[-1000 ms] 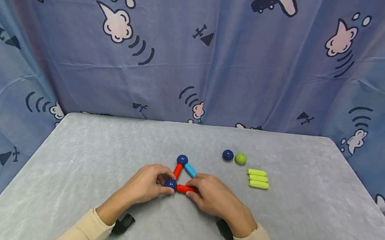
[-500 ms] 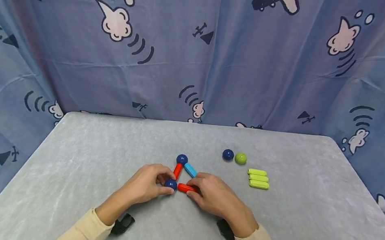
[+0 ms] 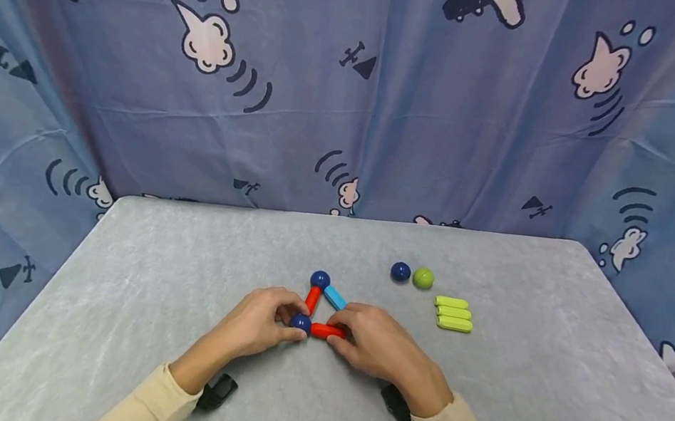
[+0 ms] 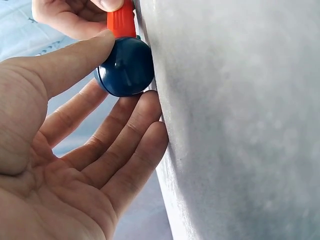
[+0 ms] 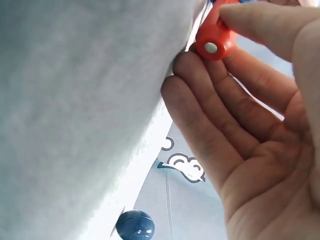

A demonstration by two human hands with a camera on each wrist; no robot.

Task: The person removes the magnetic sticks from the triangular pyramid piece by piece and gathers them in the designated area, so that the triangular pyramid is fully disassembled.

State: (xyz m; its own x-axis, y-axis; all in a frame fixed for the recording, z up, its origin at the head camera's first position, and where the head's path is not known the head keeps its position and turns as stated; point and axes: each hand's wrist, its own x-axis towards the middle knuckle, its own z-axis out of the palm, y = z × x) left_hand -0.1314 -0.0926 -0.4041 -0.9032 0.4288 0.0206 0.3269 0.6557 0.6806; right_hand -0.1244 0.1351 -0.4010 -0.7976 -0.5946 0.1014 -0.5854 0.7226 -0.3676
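At grey table (image 3: pixel 103 307), left grip (image 3: pixel 262 319) pinching blue ball (image 3: pixel 300 322), right grip (image 3: pixel 376 342) pinching red rod (image 3: pixel 321 331) against it

The head camera looks forward and down over the table (image 3: pixel 191 240), far enough back to take in the left hand (image 3: pixel 260 323), the right hand (image 3: pixel 375 345) and the curtain (image 3: pixel 300 105) behind. Each wrist camera sits close, facing along its own hand, with the table turned sideways. All three views share the red stick (image 3: pixel 324 332) in the right hand; head and left wrist also share the blue ball (image 3: pixel 300 322) beside it
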